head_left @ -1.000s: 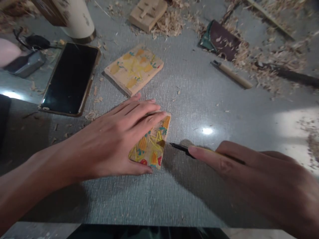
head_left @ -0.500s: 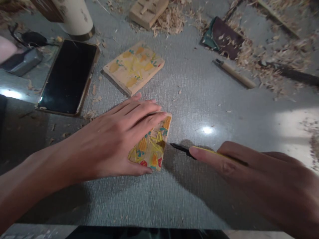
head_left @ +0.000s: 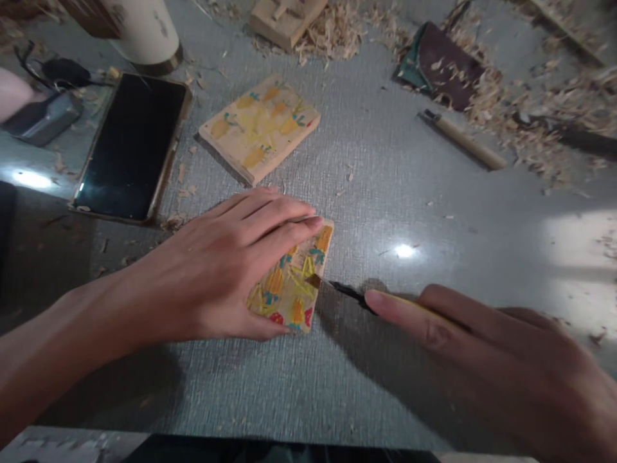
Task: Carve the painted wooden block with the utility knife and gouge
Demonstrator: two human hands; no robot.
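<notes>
My left hand (head_left: 222,263) lies over a small painted wooden block (head_left: 299,305), thumb along its near edge and fingers across its far side, pinning it to the table. The block's visible face carries yellow, orange, teal and red paint marks, and its left part is hidden under my palm. In my right hand (head_left: 482,347) is a craft knife (head_left: 351,293) with a black front and a yellow handle, forefinger stretched along the top. Its blade tip rests at the block's right part, over a yellow star-like mark. A second painted wooden block (head_left: 260,128) lies beyond my left fingers.
A phone (head_left: 132,148) lies at left, near a white cup (head_left: 147,32). Behind are a carved wooden piece (head_left: 286,22) and wood shavings (head_left: 332,32). At right, a wooden-handled carving tool (head_left: 463,140) lies near a maroon and green flap (head_left: 446,64) among more shavings.
My right hand and the knife have shifted slightly toward the near side, with the blade still at the block. My left hand stays almost in place; the camera view has moved a little.
</notes>
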